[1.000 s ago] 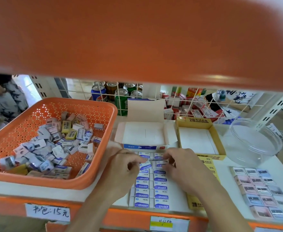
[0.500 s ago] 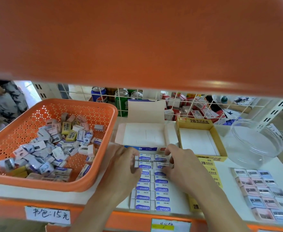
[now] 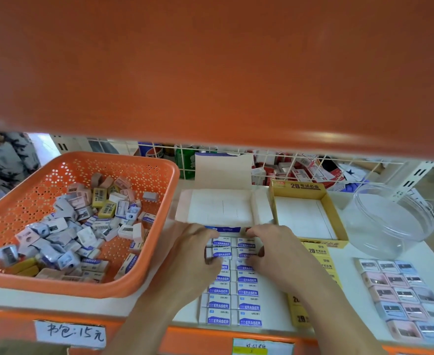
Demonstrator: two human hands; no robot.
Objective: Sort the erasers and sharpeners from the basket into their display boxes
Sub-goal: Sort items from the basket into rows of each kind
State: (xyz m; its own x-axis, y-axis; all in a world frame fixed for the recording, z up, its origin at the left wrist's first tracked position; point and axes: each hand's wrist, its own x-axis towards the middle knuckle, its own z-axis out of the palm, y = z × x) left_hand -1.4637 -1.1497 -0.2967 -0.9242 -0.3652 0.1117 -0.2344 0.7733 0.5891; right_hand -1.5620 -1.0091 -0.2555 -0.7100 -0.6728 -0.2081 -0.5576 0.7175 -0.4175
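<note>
An orange basket on the left holds a loose pile of erasers and sharpeners. In front of the open white display box, white-and-blue erasers lie on the shelf in two neat columns. My left hand and my right hand close in from either side on the top rows, fingers curled round those erasers just below the box's front edge. An open yellow display box stands to the right with nothing in it.
Sharpeners lie in a grid at the right front. A clear plastic tub stands behind them. A yellow card lies under my right wrist. An orange upper shelf hangs low overhead, and a wire grid closes the back.
Both hands have slid up the eraser columns towards the white box, now at the top rows against its front edge. The view has tilted slightly down.
</note>
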